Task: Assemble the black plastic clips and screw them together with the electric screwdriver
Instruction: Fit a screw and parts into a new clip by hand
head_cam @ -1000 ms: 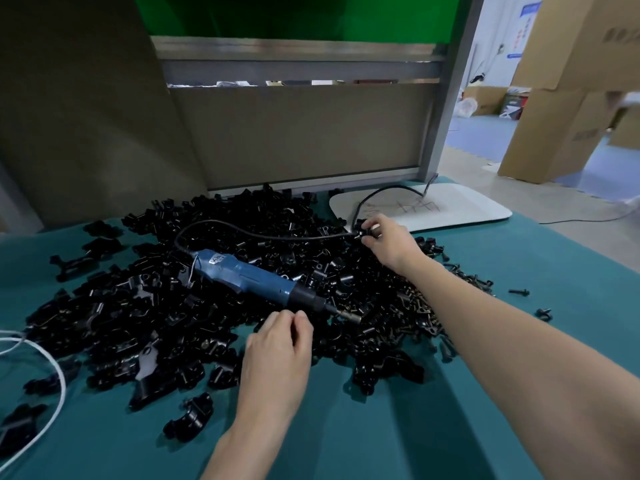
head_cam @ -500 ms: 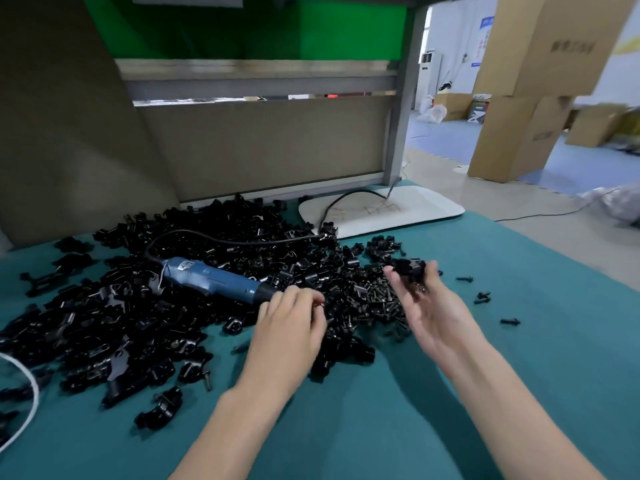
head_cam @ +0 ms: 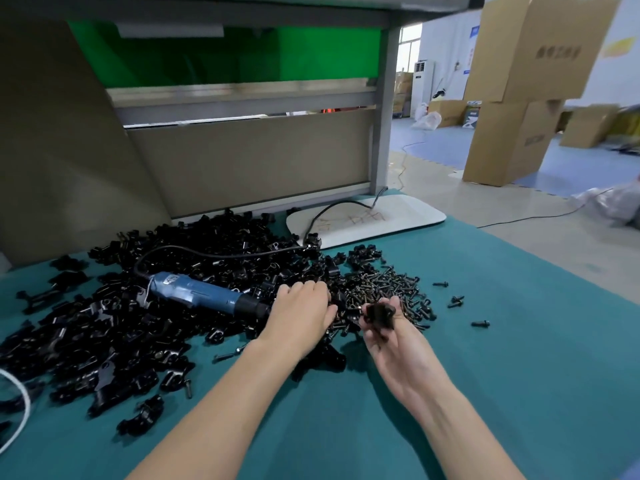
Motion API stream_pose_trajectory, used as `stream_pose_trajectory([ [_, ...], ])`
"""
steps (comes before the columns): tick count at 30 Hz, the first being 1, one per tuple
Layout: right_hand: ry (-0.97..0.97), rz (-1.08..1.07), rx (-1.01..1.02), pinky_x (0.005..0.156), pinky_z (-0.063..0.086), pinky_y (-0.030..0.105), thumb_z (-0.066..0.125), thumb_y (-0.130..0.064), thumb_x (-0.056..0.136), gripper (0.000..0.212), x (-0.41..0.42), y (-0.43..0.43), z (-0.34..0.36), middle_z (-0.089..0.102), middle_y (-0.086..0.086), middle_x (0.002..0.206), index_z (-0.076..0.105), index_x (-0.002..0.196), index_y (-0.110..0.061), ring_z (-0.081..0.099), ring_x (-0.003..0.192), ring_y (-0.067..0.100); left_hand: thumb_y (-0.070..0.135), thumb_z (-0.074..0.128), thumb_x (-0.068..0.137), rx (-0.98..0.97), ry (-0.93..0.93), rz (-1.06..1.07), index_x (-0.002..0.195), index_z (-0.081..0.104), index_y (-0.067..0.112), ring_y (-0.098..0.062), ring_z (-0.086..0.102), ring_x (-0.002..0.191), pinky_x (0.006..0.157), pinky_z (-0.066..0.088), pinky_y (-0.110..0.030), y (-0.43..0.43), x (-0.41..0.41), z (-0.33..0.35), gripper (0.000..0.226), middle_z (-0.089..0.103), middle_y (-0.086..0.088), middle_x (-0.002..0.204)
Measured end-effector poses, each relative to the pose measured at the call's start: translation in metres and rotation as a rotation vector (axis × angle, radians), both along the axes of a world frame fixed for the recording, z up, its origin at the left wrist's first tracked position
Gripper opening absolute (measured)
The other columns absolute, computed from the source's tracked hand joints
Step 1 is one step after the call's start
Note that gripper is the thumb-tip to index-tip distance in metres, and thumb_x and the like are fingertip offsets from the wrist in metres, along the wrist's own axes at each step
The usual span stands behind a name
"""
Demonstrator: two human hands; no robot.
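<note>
The right hand (head_cam: 388,336) is palm-up above the teal cloth (head_cam: 502,358), fingers curled loosely round a small black plastic clip (head_cam: 379,315), glossy and knobbly, pinched near the fingertips. The left hand (head_cam: 301,313) is palm-down, fingers bent and pressed into the edge of the heap; whether it has hold of anything there I cannot tell. That heap of clips (head_cam: 145,327) sprawls across the left of the cloth, all shiny black curved pieces jumbled together. On top lies the screwdriver (head_cam: 204,294), a blue barrel with a black ribbed collar, its nose hidden behind the left hand, its black cord (head_cam: 221,252) looping back over the pile. Just beyond the hands, a pile of small dark screws (head_cam: 391,289), a few strays (head_cam: 479,323) scattered right. Behind, a smooth white board (head_cam: 408,216).
</note>
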State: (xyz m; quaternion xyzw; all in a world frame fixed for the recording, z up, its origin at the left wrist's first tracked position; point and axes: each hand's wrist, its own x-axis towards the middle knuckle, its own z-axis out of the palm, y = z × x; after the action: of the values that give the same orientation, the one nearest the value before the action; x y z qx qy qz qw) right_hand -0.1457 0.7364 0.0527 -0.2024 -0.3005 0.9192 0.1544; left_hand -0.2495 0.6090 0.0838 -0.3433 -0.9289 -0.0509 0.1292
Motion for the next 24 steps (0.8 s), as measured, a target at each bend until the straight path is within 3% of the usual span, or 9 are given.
stream_pose_trajectory([
  [2, 0.034, -0.006, -0.065, 0.062, 0.061, 0.024, 0.061, -0.022, 0.099, 0.03, 0.0, -0.004, 0.001, 0.078, 0.018, 0.093, 0.062, 0.116, 0.002, 0.078, 0.078, 0.022, 0.039, 0.048, 0.104, 0.294, -0.175, -0.015, 0.116, 0.058, 0.028, -0.011, 0.057, 0.101, 0.093, 0.044, -0.034, -0.011, 0.008, 0.004, 0.02, 0.062, 0.008, 0.111],
  [5, 0.051, 0.044, -0.023, 0.064, 0.061, 0.022, 0.068, -0.032, 0.083, 0.052, 0.003, -0.007, 0.001, 0.078, 0.021, 0.098, 0.062, 0.111, 0.011, 0.078, 0.087, 0.026, 0.03, 0.048, 0.105, 0.99, -0.557, 0.056, 0.1, 0.067, 0.035, -0.001, 0.059, 0.067, 0.064, 0.055, -0.033, -0.031, 0.03, 0.007, 0.021, 0.064, 0.005, 0.091],
  [8, 0.063, 0.118, 0.008, 0.067, 0.062, 0.023, 0.068, -0.026, 0.087, 0.049, 0.005, -0.01, 0.0, 0.075, 0.026, 0.11, 0.061, 0.115, 0.014, 0.078, 0.091, 0.027, 0.025, 0.048, 0.106, 1.533, -1.05, 0.143, 0.089, 0.078, 0.023, -0.007, 0.063, 0.065, 0.057, 0.056, -0.026, -0.053, 0.055, -0.001, 0.035, 0.068, -0.005, 0.088],
  [10, 0.076, 0.156, 0.01, 0.07, 0.062, 0.025, 0.067, -0.019, 0.087, 0.043, 0.006, -0.013, 0.0, 0.073, 0.028, 0.113, 0.063, 0.117, 0.011, 0.077, 0.094, 0.029, 0.025, 0.054, 0.101, 1.76, -1.295, 0.17, 0.094, 0.077, 0.009, -0.012, 0.067, 0.066, 0.056, 0.057, -0.025, -0.065, 0.067, -0.012, 0.028, 0.072, -0.01, 0.084],
  [13, 0.093, 0.217, 0.073, 0.076, 0.062, 0.025, 0.071, -0.017, 0.081, 0.04, 0.009, -0.014, 0.0, 0.075, 0.022, 0.112, 0.073, 0.117, 0.002, 0.076, 0.098, 0.028, 0.02, 0.066, 0.086, 1.917, -1.436, 0.16, 0.11, 0.068, -0.002, -0.016, 0.07, 0.071, 0.061, 0.06, -0.024, -0.079, 0.075, -0.027, 0.033, 0.073, -0.014, 0.085],
  [18, 0.111, 0.293, 0.222, 0.079, 0.059, 0.02, 0.075, -0.009, 0.078, 0.046, 0.01, -0.023, 0.002, 0.074, 0.016, 0.109, 0.07, 0.123, -0.001, 0.076, 0.098, 0.024, 0.002, 0.069, 0.075, 1.911, -1.462, 0.037, 0.119, 0.065, -0.004, -0.016, 0.073, 0.081, 0.072, 0.06, -0.022, -0.082, 0.077, -0.03, 0.044, 0.073, -0.013, 0.093],
  [22, 0.124, 0.3, 0.323, 0.072, 0.061, 0.027, 0.073, -0.028, 0.082, 0.043, 0.011, -0.033, 0.003, 0.074, 0.018, 0.101, 0.072, 0.121, -0.008, 0.074, 0.083, 0.027, 0.001, 0.071, 0.071, 1.885, -1.413, -0.02, 0.115, 0.068, -0.001, -0.016, 0.075, 0.088, 0.073, 0.059, -0.019, -0.08, 0.079, -0.03, 0.044, 0.076, -0.014, 0.098],
  [24, 0.133, 0.334, 0.373, 0.072, 0.06, 0.027, 0.07, -0.028, 0.086, 0.039, 0.012, -0.039, 0.001, 0.074, 0.017, 0.099, 0.072, 0.12, -0.009, 0.073, 0.082, 0.025, 0.005, 0.073, 0.072, 1.91, -1.365, -0.023, 0.116, 0.068, -0.001, -0.017, 0.075, 0.089, 0.073, 0.059, -0.019, -0.078, 0.079, -0.032, 0.044, 0.075, -0.015, 0.1],
])
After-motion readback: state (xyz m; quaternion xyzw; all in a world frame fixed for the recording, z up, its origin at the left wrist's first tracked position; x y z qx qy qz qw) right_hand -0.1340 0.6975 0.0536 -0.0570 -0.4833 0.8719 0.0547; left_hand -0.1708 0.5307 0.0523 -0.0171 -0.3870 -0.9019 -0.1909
